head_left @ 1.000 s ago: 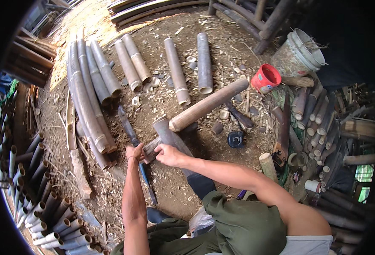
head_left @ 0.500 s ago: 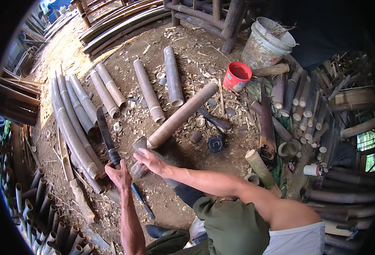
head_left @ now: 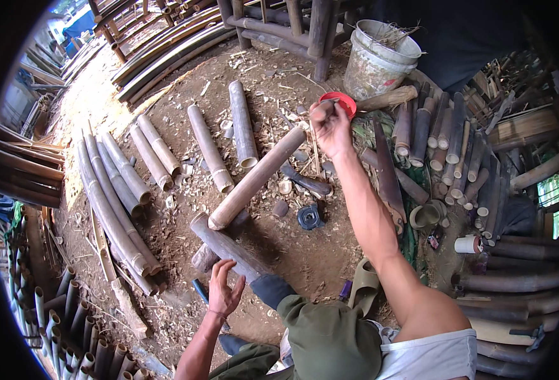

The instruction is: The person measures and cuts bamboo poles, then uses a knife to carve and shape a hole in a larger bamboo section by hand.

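Observation:
My left hand is empty, fingers spread and curved, beside a grey tube-like length that runs to my dark-cuffed leg. A brownish bamboo tube lies aslant, its near end against that grey length. A stubby wood block shows beneath. Farther off, my right hand is closed in front of the red bucket. Its fingers grip a short brown round-ended piece, seen almost end-on; its kind is unclear. A blue-handled tool lies by my left wrist.
Several bamboo tubes are spread across the chip-strewn ground. A black tape measure, a dark-handled tool and a handsaw lie nearer. Stacked bamboo fills the right. A dirty white bucket stands behind, a slipper near my knee.
My left hand has let go of a machete, no longer visible, and drawn back. My right hand has left the grey length and reached far right to the red bucket. A pale bamboo piece near the slipper is gone.

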A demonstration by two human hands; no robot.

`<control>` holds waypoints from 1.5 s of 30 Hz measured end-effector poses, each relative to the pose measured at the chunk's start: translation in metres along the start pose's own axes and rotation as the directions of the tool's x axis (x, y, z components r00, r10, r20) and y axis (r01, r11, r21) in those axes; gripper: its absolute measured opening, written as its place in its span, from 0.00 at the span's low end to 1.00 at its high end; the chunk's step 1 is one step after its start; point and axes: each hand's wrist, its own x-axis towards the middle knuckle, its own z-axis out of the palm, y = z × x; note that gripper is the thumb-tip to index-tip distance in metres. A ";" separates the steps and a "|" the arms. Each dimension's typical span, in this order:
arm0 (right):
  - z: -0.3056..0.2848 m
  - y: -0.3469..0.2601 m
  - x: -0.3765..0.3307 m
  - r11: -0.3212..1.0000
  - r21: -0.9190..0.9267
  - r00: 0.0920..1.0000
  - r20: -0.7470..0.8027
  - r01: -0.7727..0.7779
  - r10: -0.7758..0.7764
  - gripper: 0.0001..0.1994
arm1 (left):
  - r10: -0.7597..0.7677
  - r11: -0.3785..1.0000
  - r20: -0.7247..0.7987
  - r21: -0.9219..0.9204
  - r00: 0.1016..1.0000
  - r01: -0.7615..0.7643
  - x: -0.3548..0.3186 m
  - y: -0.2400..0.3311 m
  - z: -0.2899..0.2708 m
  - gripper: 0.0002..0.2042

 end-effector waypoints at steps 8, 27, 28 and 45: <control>-0.094 -0.089 0.074 0.992 0.042 0.977 -0.184 0.119 -0.110 0.15 | -0.403 0.913 0.694 0.255 0.597 0.319 -0.110 -0.034 -0.082 0.25; -0.230 0.024 -0.196 -0.584 -0.621 0.828 -0.207 -0.523 -0.521 0.26 | -0.540 0.829 0.519 0.463 0.662 0.313 -0.071 -0.024 -0.137 0.15; -0.229 0.028 -0.192 -0.618 -0.577 0.839 -0.268 -0.534 -0.473 0.28 | -0.416 0.897 0.538 0.375 0.733 0.234 -0.065 -0.033 -0.129 0.14; -0.151 0.057 -0.084 -0.939 -0.344 0.904 -0.393 0.023 0.166 0.29 | -0.235 0.641 -0.592 0.501 0.771 0.581 0.005 -0.166 -0.157 0.26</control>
